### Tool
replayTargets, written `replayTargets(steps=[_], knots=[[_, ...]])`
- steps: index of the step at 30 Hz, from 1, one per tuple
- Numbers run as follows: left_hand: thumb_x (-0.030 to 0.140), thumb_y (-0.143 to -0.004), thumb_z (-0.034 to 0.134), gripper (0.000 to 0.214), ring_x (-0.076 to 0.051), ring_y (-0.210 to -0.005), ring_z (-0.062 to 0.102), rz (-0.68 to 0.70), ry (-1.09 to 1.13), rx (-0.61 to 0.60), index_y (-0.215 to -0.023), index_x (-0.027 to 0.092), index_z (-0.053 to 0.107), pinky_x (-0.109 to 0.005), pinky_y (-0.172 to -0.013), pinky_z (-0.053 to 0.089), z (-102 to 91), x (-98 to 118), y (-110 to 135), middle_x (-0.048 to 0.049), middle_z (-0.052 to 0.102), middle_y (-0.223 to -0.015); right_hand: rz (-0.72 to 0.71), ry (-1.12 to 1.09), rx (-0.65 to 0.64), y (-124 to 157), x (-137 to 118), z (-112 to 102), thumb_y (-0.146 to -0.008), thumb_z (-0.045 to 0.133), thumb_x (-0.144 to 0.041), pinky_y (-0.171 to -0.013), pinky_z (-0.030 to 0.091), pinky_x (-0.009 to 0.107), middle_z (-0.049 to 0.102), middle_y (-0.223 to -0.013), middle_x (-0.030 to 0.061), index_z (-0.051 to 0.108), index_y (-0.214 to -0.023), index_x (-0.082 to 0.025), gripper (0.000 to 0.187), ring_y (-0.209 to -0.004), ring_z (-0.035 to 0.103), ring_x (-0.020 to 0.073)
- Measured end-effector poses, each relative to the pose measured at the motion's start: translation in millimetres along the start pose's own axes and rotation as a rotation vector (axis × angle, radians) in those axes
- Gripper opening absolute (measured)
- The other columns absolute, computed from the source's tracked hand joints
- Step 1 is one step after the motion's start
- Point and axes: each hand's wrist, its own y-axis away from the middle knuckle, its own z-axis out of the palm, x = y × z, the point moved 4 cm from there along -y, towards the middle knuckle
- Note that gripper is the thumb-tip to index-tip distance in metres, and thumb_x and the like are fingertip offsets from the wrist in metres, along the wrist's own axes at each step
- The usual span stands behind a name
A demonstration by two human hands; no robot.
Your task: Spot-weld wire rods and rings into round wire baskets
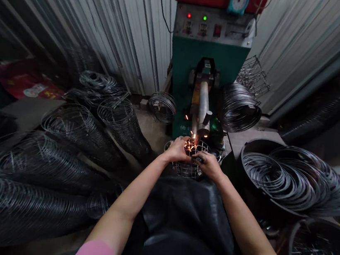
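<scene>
A round wire basket [185,170] sits under the arm of a spot welder [204,100], just in front of me. Orange sparks spray from the contact point between my hands. My left hand [177,149] is closed on the basket's left side, thumb toward the sparks. From the right, my right hand [211,165] closes on the basket's near right edge, its fingertips dark. Whether a small loose wire is also pinched there I cannot make out. A black apron [189,218] covers my lap below the basket.
Tall stacks of wire rings [43,161] crowd the left. Wire coils [239,108] hang beside the green welder cabinet [181,62]. On the right stand a black tub [243,158] of wire rings and a bucket [291,244] of short wire pieces. Corrugated wall panels [130,26] rise behind.
</scene>
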Motion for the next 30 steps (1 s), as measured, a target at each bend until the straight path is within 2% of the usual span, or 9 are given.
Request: replayTargets(steps=[5,9,13,16,19,22,24,26,30], knots=[[0.044,-0.045,0.078,0.093,-0.03,-0.112,0.047,-0.017,-0.053,0.032,-0.127,0.021,0.039,-0.043,-0.094,0.037,-0.8,1.5,-0.5,-0.0104,0.049,-0.117,0.054,0.052,0.022,4.9,3.5,5.7,-0.075,0.056,-0.009,-0.075,0.05,0.03,0.068,-0.092,0.0059,0.067,-0.09,-0.022,0.023,-0.084,0.064,0.0185],[0.041,-0.046,0.078,0.092,-0.031,-0.112,0.047,-0.045,-0.065,0.071,-0.127,0.02,0.039,-0.043,-0.093,0.039,-2.6,1.4,-10.7,-0.0117,0.049,-0.119,0.084,0.075,0.055,-4.8,11.5,4.6,-0.075,0.055,-0.01,-0.076,0.05,0.03,0.068,-0.094,0.0068,0.067,-0.09,-0.021,0.022,-0.087,0.064,0.0196],[0.041,-0.047,0.078,0.088,-0.03,-0.11,0.049,-0.073,-0.047,0.037,-0.124,0.02,0.042,-0.042,-0.09,0.04,-3.2,0.1,-19.6,-0.0113,0.051,-0.117,0.114,0.039,0.078,-12.0,10.2,1.4,-0.077,0.055,-0.013,-0.078,0.049,0.031,0.068,-0.094,0.0061,0.067,-0.086,-0.022,0.018,-0.088,0.064,0.0199],[0.042,-0.047,0.078,0.09,-0.03,-0.112,0.048,-0.075,-0.052,0.053,-0.125,0.019,0.04,-0.043,-0.092,0.039,-4.3,0.4,-18.6,-0.0124,0.049,-0.12,0.181,-0.029,0.239,0.4,4.1,-2.5,-0.075,0.058,-0.017,-0.082,0.047,0.034,0.065,-0.1,0.0076,0.064,-0.092,-0.021,0.019,-0.093,0.061,0.0213],[0.043,-0.047,0.079,0.092,-0.03,-0.113,0.046,-0.057,-0.054,0.091,-0.126,0.019,0.039,-0.043,-0.094,0.038,-5.3,1.3,-17.0,-0.0125,0.048,-0.121,0.416,-0.222,0.442,30.5,8.9,-1.3,-0.072,0.063,-0.028,-0.072,0.049,0.032,0.064,-0.089,0.006,0.059,-0.095,-0.02,0.025,-0.081,0.06,0.0192],[0.044,-0.046,0.08,0.094,-0.03,-0.116,0.044,-0.08,-0.051,0.106,-0.127,0.02,0.038,-0.043,-0.095,0.036,-5.6,-0.8,-21.1,-0.0121,0.047,-0.124,0.793,-0.608,0.415,67.6,24.4,16.4,-0.07,0.063,-0.034,-0.043,0.041,0.023,0.055,-0.061,-0.0018,0.056,-0.082,-0.019,0.021,-0.05,0.05,0.0119],[0.044,-0.046,0.08,0.095,-0.03,-0.117,0.043,-0.11,-0.04,0.095,-0.127,0.02,0.037,-0.043,-0.096,0.036,-5.8,-3.7,-26.5,-0.0122,0.046,-0.125,0.968,-0.859,0.387,89.5,31.2,28.3,-0.066,0.064,-0.03,-0.036,0.03,0.018,0.049,-0.054,-0.005,0.055,-0.077,-0.018,0.019,-0.041,0.041,0.0076],[0.044,-0.046,0.08,0.095,-0.03,-0.117,0.043,-0.132,-0.027,0.085,-0.127,0.019,0.038,-0.043,-0.096,0.035,-6.6,-6.1,-32.1,-0.0129,0.046,-0.125,1.053,-1.021,0.424,106.2,35.5,33.8,-0.062,0.067,-0.023,-0.035,0.026,0.016,0.052,-0.056,-0.004,0.056,-0.076,-0.016,0.019,-0.042,0.041,0.0057],[0.044,-0.045,0.081,0.094,-0.03,-0.118,0.043,-0.137,-0.015,0.089,-0.126,0.019,0.04,-0.042,-0.095,0.036,-8.3,-8.0,-38.4,-0.0134,0.047,-0.125,1.103,-1.156,0.503,124.5,42.2,35.9,-0.06,0.068,-0.013,-0.034,0.027,0.014,0.06,-0.062,0.0008,0.06,-0.076,-0.015,0.017,-0.045,0.045,0.0059]])
